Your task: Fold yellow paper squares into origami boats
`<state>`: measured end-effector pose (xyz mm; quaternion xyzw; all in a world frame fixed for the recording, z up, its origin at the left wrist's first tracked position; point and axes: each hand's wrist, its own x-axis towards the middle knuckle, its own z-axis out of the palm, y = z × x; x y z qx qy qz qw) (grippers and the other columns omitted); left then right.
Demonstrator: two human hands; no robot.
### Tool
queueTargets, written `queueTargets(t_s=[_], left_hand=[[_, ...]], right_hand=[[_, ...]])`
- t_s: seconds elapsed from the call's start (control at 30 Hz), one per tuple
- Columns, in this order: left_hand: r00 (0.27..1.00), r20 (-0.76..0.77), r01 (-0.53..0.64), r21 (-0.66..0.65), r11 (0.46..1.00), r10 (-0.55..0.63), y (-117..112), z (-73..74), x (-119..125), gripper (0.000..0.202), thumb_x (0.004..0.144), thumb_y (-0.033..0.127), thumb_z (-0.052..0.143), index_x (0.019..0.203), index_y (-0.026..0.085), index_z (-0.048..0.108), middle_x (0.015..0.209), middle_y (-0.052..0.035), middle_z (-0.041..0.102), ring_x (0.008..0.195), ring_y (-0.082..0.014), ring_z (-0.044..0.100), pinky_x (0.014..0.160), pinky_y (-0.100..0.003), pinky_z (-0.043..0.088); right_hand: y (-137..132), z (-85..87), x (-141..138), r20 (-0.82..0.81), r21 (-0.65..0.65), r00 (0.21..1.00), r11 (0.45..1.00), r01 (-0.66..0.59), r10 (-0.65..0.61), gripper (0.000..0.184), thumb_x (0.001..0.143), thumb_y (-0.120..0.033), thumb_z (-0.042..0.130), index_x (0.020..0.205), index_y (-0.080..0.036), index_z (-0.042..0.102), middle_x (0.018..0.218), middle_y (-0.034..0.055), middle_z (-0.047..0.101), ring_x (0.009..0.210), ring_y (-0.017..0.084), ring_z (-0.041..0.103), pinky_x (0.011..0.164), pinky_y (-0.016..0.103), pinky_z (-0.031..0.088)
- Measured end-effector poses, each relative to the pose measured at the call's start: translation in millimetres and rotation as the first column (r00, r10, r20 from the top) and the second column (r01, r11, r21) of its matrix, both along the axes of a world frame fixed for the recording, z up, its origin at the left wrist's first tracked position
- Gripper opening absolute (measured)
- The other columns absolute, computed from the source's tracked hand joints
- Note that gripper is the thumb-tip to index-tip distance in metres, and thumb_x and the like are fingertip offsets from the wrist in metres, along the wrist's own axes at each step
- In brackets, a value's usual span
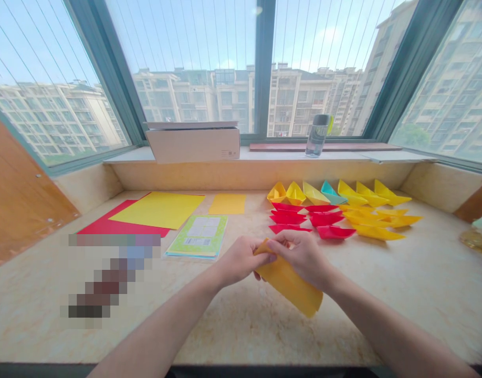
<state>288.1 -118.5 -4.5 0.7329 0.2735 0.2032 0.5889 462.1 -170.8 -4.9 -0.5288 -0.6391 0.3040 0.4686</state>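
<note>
Yellow and red paper sheets (158,210) are laid at the left of the marble counter (402,299). An orange paper (290,286) is held over the counter's near part, clamped between the fingers of the left hand (241,260) and the right hand (304,257). Paper boats (335,210) are ranked far right.

On my feed, folded paper boats (325,218) stand in rows on a marble counter (422,299), right of flat paper sheets (158,210). Behind them, a cardboard box (192,144) and a bottle (317,135) sit on the windowsill (272,154).
</note>
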Motion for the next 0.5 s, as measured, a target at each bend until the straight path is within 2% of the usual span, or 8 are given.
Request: queueTargets(t_s=[0.07,0.13,0.2,0.3,0.43,0.5], left_hand=[[1.000,0.006,-0.013,0.006,1.000,0.013,2.4,0.9,-1.9,0.031,0.083,0.045,0.064,0.081,0.014,0.071,0.069,-0.0032,0.067,0.055,-0.0120,0.061,0.045,-0.018,0.049],[0.999,0.003,-0.038,0.025,0.999,0.038,5.9,0.8,-4.0,0.033,0.083,0.046,0.065,0.079,0.013,0.070,0.068,-0.0039,0.067,0.053,-0.0117,0.060,0.045,-0.018,0.048],[0.998,0.013,-0.066,0.037,0.997,0.066,9.5,-0.2,-5.5,0.033,0.083,0.045,0.065,0.080,0.012,0.069,0.068,-0.0047,0.067,0.053,-0.0119,0.061,0.045,-0.019,0.049],[0.997,0.021,-0.080,0.042,0.996,0.079,13.5,-2.2,-6.9,0.032,0.084,0.044,0.064,0.086,0.012,0.068,0.070,-0.0058,0.068,0.054,-0.0132,0.063,0.047,-0.021,0.051],[0.989,0.032,-0.150,0.109,0.983,0.148,17.8,-3.2,-9.7,0.030,0.085,0.042,0.063,0.089,0.012,0.067,0.072,-0.0054,0.069,0.054,-0.0128,0.063,0.046,-0.020,0.050],[0.982,0.053,-0.186,0.131,0.974,0.181,20.2,-2.5,-11.6,0.030,0.087,0.041,0.062,0.092,0.012,0.066,0.073,-0.0056,0.069,0.053,-0.0127,0.064,0.045,-0.020,0.049]], right_hand=[[3.1,-0.1,4.8,-0.025,-0.059,0.998,0.996,-0.066,0.064,0.026,0.086,-0.040,0.062,0.079,-0.018,0.075,0.077,0.0040,0.073,0.070,0.018,0.064,0.059,0.026,0.048],[7.2,0.4,12.5,-0.039,-0.181,0.986,0.969,-0.167,0.163,0.030,0.084,-0.044,0.064,0.078,-0.017,0.074,0.074,0.0045,0.072,0.064,0.017,0.063,0.053,0.024,0.045],[11.1,0.8,20.5,-0.007,-0.260,0.985,0.951,-0.167,0.171,0.032,0.080,-0.046,0.068,0.074,-0.015,0.073,0.068,0.0042,0.069,0.057,0.014,0.059,0.047,0.022,0.039],[14.9,0.7,29.2,0.011,-0.274,0.992,0.954,-0.118,0.126,0.035,0.079,-0.048,0.069,0.072,-0.014,0.072,0.066,0.0041,0.068,0.053,0.012,0.054,0.047,0.022,0.037],[17.2,-0.9,35.6,0.097,-0.281,0.978,0.948,-0.149,0.182,0.037,0.078,-0.050,0.068,0.069,-0.014,0.071,0.061,0.0025,0.065,0.050,0.011,0.051,0.045,0.022,0.032],[19.0,-2.7,38.0,0.132,-0.261,0.978,0.958,-0.123,0.161,0.038,0.080,-0.050,0.067,0.068,-0.014,0.071,0.061,0.0022,0.064,0.051,0.011,0.051,0.046,0.022,0.033]])
